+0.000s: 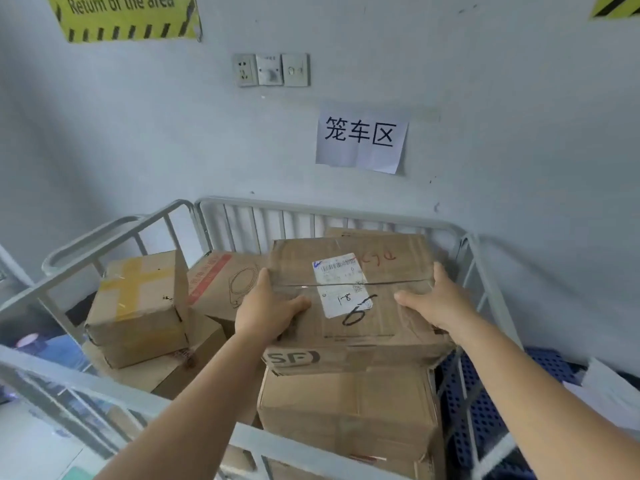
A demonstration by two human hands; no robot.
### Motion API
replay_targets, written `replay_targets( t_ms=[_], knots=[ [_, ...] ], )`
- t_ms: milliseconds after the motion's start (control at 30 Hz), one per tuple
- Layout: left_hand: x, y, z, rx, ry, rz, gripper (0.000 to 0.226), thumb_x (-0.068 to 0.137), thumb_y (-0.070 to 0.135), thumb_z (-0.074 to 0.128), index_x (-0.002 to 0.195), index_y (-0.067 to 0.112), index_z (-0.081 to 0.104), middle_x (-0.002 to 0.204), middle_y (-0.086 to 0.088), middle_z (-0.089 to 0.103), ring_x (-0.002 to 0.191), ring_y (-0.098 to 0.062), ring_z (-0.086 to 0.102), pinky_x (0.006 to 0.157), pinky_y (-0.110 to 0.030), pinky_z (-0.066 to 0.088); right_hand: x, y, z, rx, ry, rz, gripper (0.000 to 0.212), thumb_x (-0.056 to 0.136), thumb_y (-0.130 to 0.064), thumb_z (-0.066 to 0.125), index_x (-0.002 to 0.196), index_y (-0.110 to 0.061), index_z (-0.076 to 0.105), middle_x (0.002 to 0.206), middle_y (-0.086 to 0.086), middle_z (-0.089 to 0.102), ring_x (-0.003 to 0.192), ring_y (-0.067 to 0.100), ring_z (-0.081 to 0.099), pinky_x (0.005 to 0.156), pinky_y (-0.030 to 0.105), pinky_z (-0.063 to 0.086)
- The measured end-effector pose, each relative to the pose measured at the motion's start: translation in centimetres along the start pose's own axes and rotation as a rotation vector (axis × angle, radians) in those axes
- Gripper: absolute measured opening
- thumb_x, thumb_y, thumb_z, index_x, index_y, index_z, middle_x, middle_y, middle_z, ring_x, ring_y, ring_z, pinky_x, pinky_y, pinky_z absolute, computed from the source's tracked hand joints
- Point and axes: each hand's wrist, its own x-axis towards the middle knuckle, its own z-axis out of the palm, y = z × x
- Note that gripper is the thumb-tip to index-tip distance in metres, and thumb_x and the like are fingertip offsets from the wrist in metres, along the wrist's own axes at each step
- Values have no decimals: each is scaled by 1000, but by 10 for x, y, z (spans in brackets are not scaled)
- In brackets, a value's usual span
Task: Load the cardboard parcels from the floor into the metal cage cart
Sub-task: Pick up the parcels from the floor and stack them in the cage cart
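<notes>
Head view: a worn cardboard parcel (pixel 349 299) is seen on top of the right-hand stack inside the metal cage cart (pixel 329 213), resting on a larger box (pixel 346 410) below it. The parcel is held from both sides. The left hand (pixel 266 306) is laid over its left edge, thumb on the top face and fingers stretched along the side. The right hand (pixel 436 299) is pressed flat on the top right, its fingers straight and spread toward the far edge. Nothing is wrapped fully by either hand.

A white shipping label (pixel 343 284) is stuck on the parcel's top; its print is too blurred to be read, but "1-8" and a large "6" are handwritten in black on and beside it, and red scrawl is seen near the far edge. "SF" is printed on the front face.

To the left in the cart, a box (pixel 138 306) crossed with yellow tape is tilted on another carton, and a box (pixel 221 282) with a red strip lies behind it.

On the wall, a paper sign (pixel 360 140) reads "笼车区", and a yellow hazard banner (pixel 128 15) reads "Return of the area". A socket plate (pixel 272 69) is mounted between them.
</notes>
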Motion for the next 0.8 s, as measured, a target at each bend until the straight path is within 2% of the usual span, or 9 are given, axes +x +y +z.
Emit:
replay_targets(
  t_ms=[100, 167, 300, 467, 700, 800],
  knots=[
    [20, -10, 22, 38, -108, -7, 76, 78, 48, 73, 137, 19, 35, 110, 4, 60, 87, -18, 54, 66, -29, 40, 11, 20, 17, -16, -5, 92, 111, 81, -51, 71, 155, -23, -6, 159, 2, 23, 139, 28, 35, 106, 42, 38],
    [33, -16, 33, 60, -156, 1, 78, 79, 48, 73, 139, 18, 34, 119, 0, 61, 94, -19, 55, 69, -29, 41, 18, 28, 26, -30, 0, 133, 110, 81, -52, 70, 155, -23, -7, 159, 2, 25, 138, 28, 37, 104, 40, 40],
    [55, -26, 46, 86, -217, 16, 79, 78, 47, 74, 139, 15, 34, 127, -4, 59, 109, -25, 58, 74, -31, 43, 28, 37, 42, -36, 10, 201, 110, 80, -52, 70, 155, -23, -6, 158, 3, 26, 138, 28, 36, 105, 41, 39],
    [68, -41, 58, 135, -288, 15, 80, 77, 50, 72, 138, 16, 33, 113, 2, 60, 87, -19, 54, 71, -32, 49, 30, 45, 61, -59, 12, 272, 108, 81, -52, 70, 155, -22, -3, 157, 5, 28, 138, 29, 36, 106, 42, 38],
    [67, -53, 66, 140, -304, 51, 88, 77, 57, 69, 145, 20, 28, 123, 0, 61, 102, -23, 62, 81, -37, 54, 24, 56, 76, -101, 45, 295, 98, 87, -52, 61, 156, -19, -1, 160, 4, 21, 143, 28, 29, 109, 43, 33],
    [60, -52, 65, 154, -292, 56, 88, 77, 60, 67, 144, 19, 29, 125, -2, 59, 106, -24, 61, 83, -40, 54, 22, 57, 78, -156, 68, 273, 93, 89, -52, 59, 155, -15, 6, 159, 6, 21, 141, 29, 31, 106, 44, 36]
  ],
)
